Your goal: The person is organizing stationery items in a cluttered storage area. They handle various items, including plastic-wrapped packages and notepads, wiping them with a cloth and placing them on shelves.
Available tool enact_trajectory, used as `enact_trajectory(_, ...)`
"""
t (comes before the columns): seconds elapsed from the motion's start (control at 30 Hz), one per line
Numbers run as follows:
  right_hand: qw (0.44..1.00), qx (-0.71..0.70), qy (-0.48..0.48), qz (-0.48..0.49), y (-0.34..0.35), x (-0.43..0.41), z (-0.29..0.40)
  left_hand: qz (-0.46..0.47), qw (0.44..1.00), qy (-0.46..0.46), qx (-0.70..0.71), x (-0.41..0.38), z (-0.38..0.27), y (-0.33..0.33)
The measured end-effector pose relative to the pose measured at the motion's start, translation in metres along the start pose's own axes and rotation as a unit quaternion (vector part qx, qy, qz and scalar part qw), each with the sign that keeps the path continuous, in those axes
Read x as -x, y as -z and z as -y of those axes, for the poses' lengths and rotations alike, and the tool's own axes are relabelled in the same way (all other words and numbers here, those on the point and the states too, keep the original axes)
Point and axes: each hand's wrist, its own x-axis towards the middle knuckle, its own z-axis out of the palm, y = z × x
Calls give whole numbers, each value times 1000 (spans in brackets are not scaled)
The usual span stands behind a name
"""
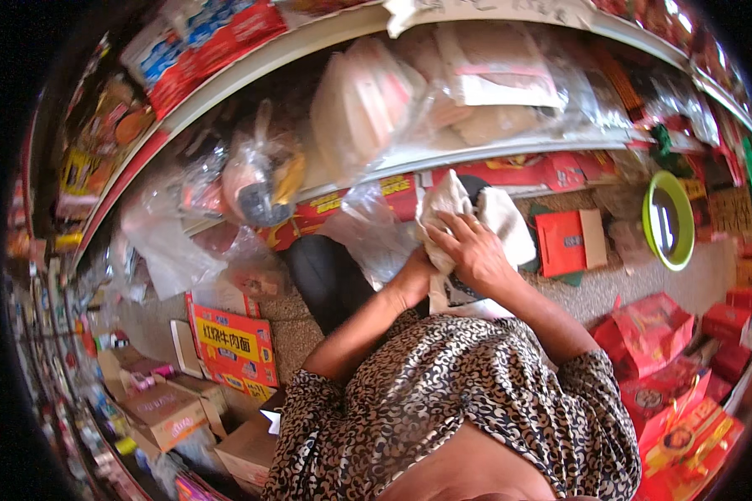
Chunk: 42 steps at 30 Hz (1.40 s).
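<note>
A cream cloth [445,203] lies bunched over my right knee and lap. My right hand [473,253] is on top of it, fingers bent over the folds, a ring on one finger. Close beside it, my left hand [418,275] grips the cloth's lower left edge; its fingers are largely hidden by the folds. Whether anything sits inside the cloth cannot be seen. A clear plastic bag [376,244] spreads between my knees, left of the hands.
Ahead runs a low white shelf [413,160] with plastic-wrapped packs [366,103] and a knotted clear bag [263,181]. A green basin [667,219] and red gift bags [648,335] stand right. Left are a printed red carton [235,347] and cardboard boxes [166,413].
</note>
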Motion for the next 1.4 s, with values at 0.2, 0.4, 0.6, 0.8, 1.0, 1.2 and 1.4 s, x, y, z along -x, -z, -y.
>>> enact_trajectory(0.2, 998, 48, 6, 41, 6, 33, -15, -26, 999, -16, 30, 16, 29, -20)
enact_trajectory(0.4, 971, 99, -209, 67, 24, 124, -112, 2, 999, -37, 6, 14, 20, -15)
enact_trajectory(0.6, 915, -75, -382, -109, 67, 134, -131, -23, 987, -115, -107, 54, -89, -23)
enact_trajectory(0.8, 885, -324, -317, -106, 61, 93, -91, -294, 893, -321, -113, 115, -196, 58)
enact_trajectory(1.0, 882, -341, -326, -16, 35, 52, -42, -288, 894, -330, -101, 148, -283, 175)
enact_trajectory(1.2, 915, -281, -289, 8, 15, 52, -38, -258, 910, -275, -172, 130, -356, 234)
enact_trajectory(1.4, 919, -267, -290, 3, 8, 58, -41, -572, 651, -219, -449, 106, -370, 272)
